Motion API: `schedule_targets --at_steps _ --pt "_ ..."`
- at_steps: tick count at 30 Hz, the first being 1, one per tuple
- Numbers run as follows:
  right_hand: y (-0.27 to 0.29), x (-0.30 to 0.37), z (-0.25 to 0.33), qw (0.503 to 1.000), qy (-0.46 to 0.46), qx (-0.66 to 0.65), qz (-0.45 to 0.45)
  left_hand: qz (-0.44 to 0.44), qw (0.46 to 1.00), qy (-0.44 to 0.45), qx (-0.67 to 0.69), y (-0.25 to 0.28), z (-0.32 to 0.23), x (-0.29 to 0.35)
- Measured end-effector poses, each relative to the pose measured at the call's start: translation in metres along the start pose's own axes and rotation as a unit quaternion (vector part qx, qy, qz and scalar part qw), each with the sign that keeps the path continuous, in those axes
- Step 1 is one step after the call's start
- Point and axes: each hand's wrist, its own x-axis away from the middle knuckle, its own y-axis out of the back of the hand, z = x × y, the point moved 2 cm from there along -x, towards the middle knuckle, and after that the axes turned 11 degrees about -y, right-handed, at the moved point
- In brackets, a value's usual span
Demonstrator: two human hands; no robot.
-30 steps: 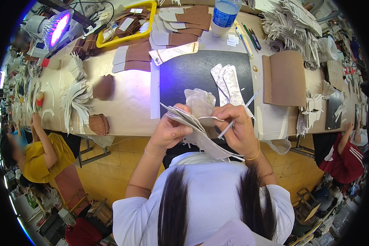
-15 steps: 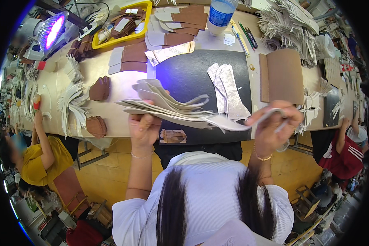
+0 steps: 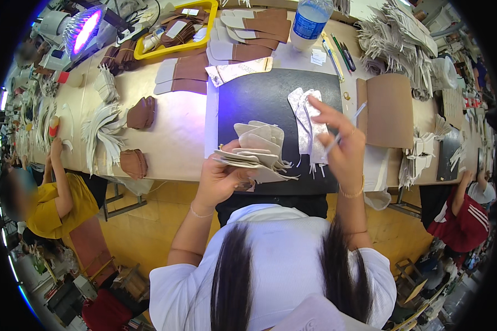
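My left hand (image 3: 220,181) grips a fanned stack of pale grey-beige cut pieces (image 3: 259,144), like thin leather or cloth, with rounded tops and loose strips at one end. The stack hangs over the near part of a black mat (image 3: 248,99). Over the mat's right edge, my right hand (image 3: 345,143) has a thin pale stick-like thing (image 3: 360,111) tucked among its fingers; its kind does not show. Its fingertips are over the speckled silvery pieces (image 3: 302,118), which they partly cover; whether they touch cannot be told.
Brown-and-grey pieces (image 3: 185,71) lie behind on the left, near a yellow tray (image 3: 174,53). A water bottle (image 3: 309,25) and pens (image 3: 342,52) stand or lie at the back. Right are a brown board (image 3: 389,110) and strip bundles (image 3: 395,33). A lit lamp (image 3: 85,33) shines at far left.
My right hand has moved up and left from the strip ends to the silvery pieces. My left hand has shifted slightly right, and its stack is now turned and bunched more upright.
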Motion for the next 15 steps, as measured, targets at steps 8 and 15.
schedule_targets --at_steps 8,15 --pt "-0.03 0.022 0.038 0.992 0.092 0.067 0.05 0.068 0.978 -0.134 -0.144 -0.003 0.0 -0.01" --pt "-0.041 0.029 0.03 0.982 0.164 0.089 -0.021 -0.003 0.997 -0.066 -0.026 -0.011 0.008 -0.003"
